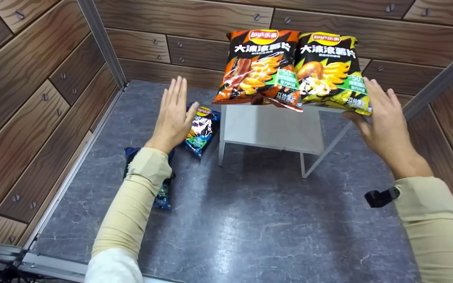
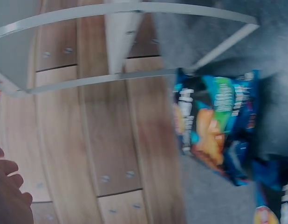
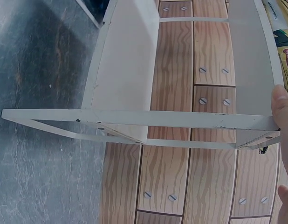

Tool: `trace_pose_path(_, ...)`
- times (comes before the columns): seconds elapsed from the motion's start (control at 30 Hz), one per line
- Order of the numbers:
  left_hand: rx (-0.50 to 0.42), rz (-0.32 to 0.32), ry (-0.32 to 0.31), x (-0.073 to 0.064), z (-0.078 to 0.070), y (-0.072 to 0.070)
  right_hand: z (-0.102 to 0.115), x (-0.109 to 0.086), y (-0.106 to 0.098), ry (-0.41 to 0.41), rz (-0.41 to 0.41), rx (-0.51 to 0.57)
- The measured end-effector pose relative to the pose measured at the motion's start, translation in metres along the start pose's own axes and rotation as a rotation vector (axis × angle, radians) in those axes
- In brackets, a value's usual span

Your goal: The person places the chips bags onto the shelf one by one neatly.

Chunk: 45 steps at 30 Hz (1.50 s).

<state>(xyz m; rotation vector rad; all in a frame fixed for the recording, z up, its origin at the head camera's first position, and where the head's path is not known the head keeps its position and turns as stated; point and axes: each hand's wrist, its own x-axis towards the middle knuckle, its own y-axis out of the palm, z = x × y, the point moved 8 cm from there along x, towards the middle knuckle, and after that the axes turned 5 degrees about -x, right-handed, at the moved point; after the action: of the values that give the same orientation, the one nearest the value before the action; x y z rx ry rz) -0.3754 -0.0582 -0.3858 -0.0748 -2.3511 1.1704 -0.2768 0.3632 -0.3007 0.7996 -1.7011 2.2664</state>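
An orange chip bag and a yellow chip bag stand side by side on top of a small white two-tier rack. My right hand is at the yellow bag's right side, its fingers stretched along the bag's edge. In the right wrist view its thumb lies at the corner of the rack's top. My left hand hovers left of the rack with straight fingers and holds nothing. Just beyond it, a blue chip bag lies on the floor.
A second blue chip bag lies on the grey floor, partly hidden under my left sleeve. Wood-patterned walls with metal corner posts enclose the space. The rack's slanted legs reach the floor on the right.
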Motion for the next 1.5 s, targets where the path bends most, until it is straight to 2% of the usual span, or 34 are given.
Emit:
trace_pose_path(0.33,0.086,0.130,-0.103,-0.021,0.039,0.056,0.001,-0.001,0.000,-0.004,0.007,-0.007)
trace_pose_path(0.5,0.141,0.138,-0.078,-0.033,0.052,0.076,0.001,-0.001,-0.001,-0.001,0.008,-0.003)
trace_pose_path(0.63,0.155,0.149,-0.047,-0.042,0.055,0.092,0.001,-0.002,-0.001,0.002,0.002,0.001)
trace_pose_path(0.77,0.202,0.223,-0.037,-0.049,0.059,0.111,0.001,-0.002,-0.001,0.002,-0.002,0.003)
trace_pose_path(0.9,0.253,0.343,-0.079,-0.055,0.068,0.129,0.000,-0.002,-0.001,0.003,0.000,0.006)
trace_pose_path(1.0,0.286,0.388,-0.103,-0.057,0.074,0.137,0.000,-0.002,-0.001,0.005,0.000,0.010)
trace_pose_path(1.17,0.357,0.303,-0.065,-0.053,0.078,0.142,-0.001,-0.003,-0.004,0.013,-0.007,-0.001)
trace_pose_path(1.23,0.390,0.276,-0.070,-0.053,0.081,0.143,-0.001,-0.003,-0.004,0.014,-0.006,-0.009)
trace_pose_path(1.4,0.468,0.290,-0.104,-0.055,0.090,0.152,0.001,-0.002,-0.001,0.018,0.006,-0.008)
trace_pose_path(1.5,0.467,0.294,-0.110,-0.055,0.091,0.157,0.001,-0.003,-0.001,0.021,0.010,-0.003)
